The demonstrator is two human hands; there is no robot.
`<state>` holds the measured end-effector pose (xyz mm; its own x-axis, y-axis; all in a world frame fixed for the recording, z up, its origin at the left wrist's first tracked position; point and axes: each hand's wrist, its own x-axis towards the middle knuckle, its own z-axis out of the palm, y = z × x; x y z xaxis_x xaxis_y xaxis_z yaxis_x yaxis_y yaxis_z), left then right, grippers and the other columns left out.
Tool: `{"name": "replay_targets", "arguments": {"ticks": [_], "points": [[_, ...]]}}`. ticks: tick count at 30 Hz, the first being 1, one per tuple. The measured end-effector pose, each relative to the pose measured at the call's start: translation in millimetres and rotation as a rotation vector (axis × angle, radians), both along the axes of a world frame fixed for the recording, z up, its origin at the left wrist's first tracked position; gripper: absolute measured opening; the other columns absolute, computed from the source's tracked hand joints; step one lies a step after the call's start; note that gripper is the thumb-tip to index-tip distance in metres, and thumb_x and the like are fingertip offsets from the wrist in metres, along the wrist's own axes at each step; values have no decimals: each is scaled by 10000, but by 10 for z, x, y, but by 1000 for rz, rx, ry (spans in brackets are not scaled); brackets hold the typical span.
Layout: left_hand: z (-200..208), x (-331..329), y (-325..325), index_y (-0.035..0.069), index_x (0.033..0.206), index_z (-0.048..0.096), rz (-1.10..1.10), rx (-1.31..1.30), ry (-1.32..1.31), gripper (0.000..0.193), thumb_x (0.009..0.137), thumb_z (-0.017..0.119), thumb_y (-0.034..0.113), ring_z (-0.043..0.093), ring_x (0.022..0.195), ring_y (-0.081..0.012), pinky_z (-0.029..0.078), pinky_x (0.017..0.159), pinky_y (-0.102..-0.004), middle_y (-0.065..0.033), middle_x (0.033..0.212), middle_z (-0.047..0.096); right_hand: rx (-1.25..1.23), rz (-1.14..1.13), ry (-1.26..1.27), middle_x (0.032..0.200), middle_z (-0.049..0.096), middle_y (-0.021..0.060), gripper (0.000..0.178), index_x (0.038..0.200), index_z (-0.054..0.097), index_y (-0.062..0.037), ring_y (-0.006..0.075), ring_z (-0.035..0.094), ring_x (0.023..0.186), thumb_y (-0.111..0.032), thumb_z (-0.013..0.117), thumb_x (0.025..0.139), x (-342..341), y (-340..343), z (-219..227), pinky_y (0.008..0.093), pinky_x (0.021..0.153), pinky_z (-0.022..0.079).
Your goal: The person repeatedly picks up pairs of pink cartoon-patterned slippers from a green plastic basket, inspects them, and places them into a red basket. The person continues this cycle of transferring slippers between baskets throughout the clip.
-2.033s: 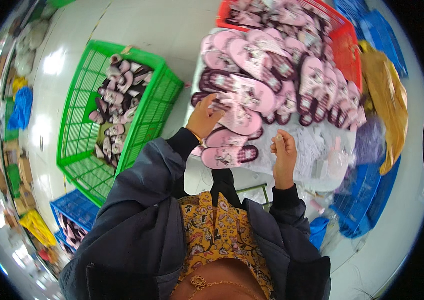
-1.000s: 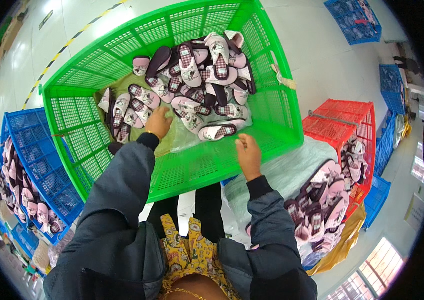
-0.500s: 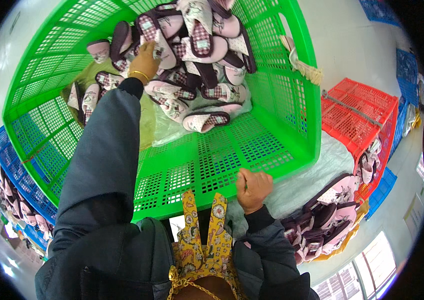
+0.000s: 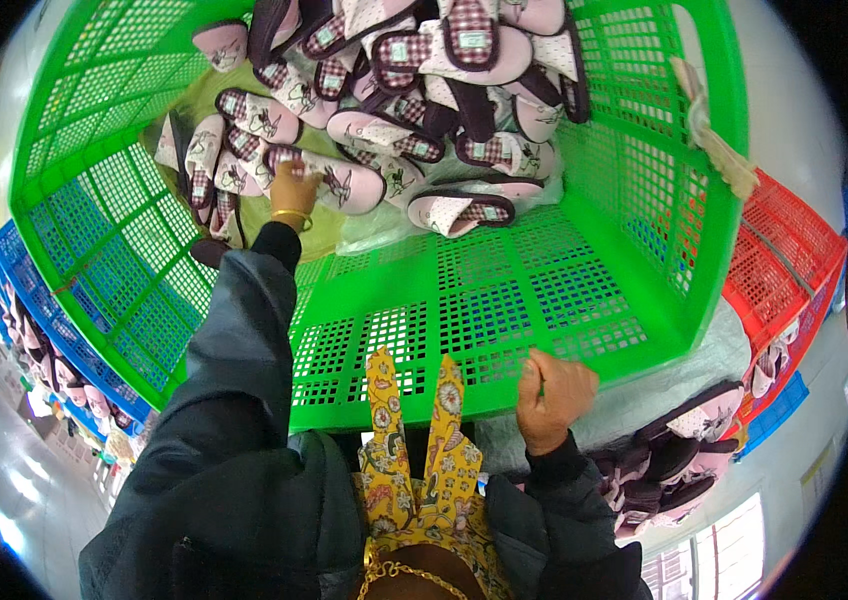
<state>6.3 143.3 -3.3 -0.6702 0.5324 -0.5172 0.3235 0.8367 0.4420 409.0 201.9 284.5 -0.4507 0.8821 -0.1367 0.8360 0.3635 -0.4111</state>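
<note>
A large green plastic basket [image 4: 484, 395] with a mesh of square holes stands before me, holding a heap of pink slippers [image 4: 484, 60] with dark edges and checked insoles. At the heap's near left side, my left hand [image 4: 294, 190] is closed on the open end of one pink slipper [image 4: 349, 185]; its fingertips are partly hidden. That slipper lies tilted, its toe pointing right. My right hand [image 4: 556, 400] is closed at the near rim, thumb on the left side, and appears to grip the basket there.
Beyond the basket's right wall stands a red crate [image 4: 779, 270], with a light cord [image 4: 714, 140] tied on the green wall. More slippers [image 4: 679, 455] sit at lower right beside whitish plastic sheeting [image 4: 634, 395]. A blue crate [image 4: 54, 300] with slippers is at left.
My left hand has drawn back toward me from deeper in the heap, and a slipper now lies under it. The view has shifted, moving the basket rightward; my right hand stays at the rim.
</note>
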Motion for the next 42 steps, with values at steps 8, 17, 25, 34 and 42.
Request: {"name": "replay_targets", "arguments": {"ticks": [8, 17, 25, 34, 42], "points": [[-603, 308, -1076, 49, 1076, 549, 189, -182, -163, 453, 694, 728, 214, 623, 895, -368, 488, 789, -412, -213, 953, 642, -792, 201, 218, 903, 620, 108, 240, 999, 588, -45, 301, 581, 850, -174, 658, 809, -859, 609, -185, 400, 752, 445], [-828, 628, -596, 220, 1308, 436, -374, -143, -134, 551, 776, 567, 154, 626, 848, -386, 485, 734, -482, -201, 943, 648, -708, 449, 75, 964, 614, 128, 293, 1041, 577, -48, 323, 580, 891, -160, 670, 787, -1405, 614, -788, 409, 764, 465], [-1182, 688, -249, 228, 1302, 486, -644, -197, -212, 497, 814, 550, 158, 629, 931, -345, 486, 797, -451, -171, 1023, 649, -635, 302, 90, 952, 609, 125, 335, 1082, 586, -44, 273, 584, 752, -105, 692, 770, -1514, 848, -756, 366, 686, 482], [-713, 164, -739, 12, 905, 603, -332, -13, -417, 268, 791, 649, 250, 597, 744, -304, 457, 667, -387, -177, 782, 618, -635, 317, 62, 948, 623, 145, 262, 1049, 592, -31, 272, 615, 776, -134, 646, 814, -1380, 898, -942, 359, 679, 487], [778, -324, -930, 78, 909, 591, 491, 93, -912, 90, 883, 589, 164, 363, 465, -41, 249, 416, -213, 61, 619, 474, -637, 350, -197, 929, 641, 181, 313, 987, 613, -19, 354, 616, 857, -218, 689, 757, -649, 793, -2079, 432, 750, 486]]}}
